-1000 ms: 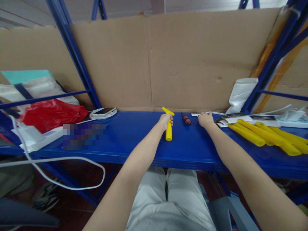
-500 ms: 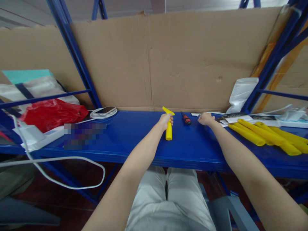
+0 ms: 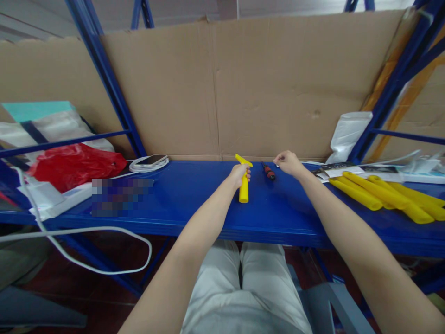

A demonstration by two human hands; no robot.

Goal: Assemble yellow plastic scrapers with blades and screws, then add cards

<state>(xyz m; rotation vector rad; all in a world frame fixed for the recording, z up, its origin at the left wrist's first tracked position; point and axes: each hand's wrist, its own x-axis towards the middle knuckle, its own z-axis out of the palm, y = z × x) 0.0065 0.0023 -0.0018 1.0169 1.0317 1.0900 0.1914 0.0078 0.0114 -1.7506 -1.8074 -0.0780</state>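
Observation:
My left hand point(image 3: 239, 174) is closed round the shaft of a yellow T-shaped plastic tool point(image 3: 244, 191). The tool stands upright, its slanted head above my fist and its round lower end near the blue tabletop. My right hand point(image 3: 289, 163) hovers at the back of the table with thumb and fingers pinched together. Something small and pale shows at the fingertips, too small to name. Between the two hands lies a red and black screwdriver point(image 3: 269, 172), untouched.
Several yellow tubes point(image 3: 371, 190) lie at the right, beside papers point(image 3: 339, 171) and a white pouch point(image 3: 351, 134). On the left are a phone point(image 3: 153, 160) on a coiled white cable, a power strip point(image 3: 67, 199) and a red bag point(image 3: 79, 164). Cardboard point(image 3: 264, 88) walls the back.
My right hand has moved left and slightly up from the small white item at the back, its fingers now pinched. My left hand and the yellow tool have stayed in place.

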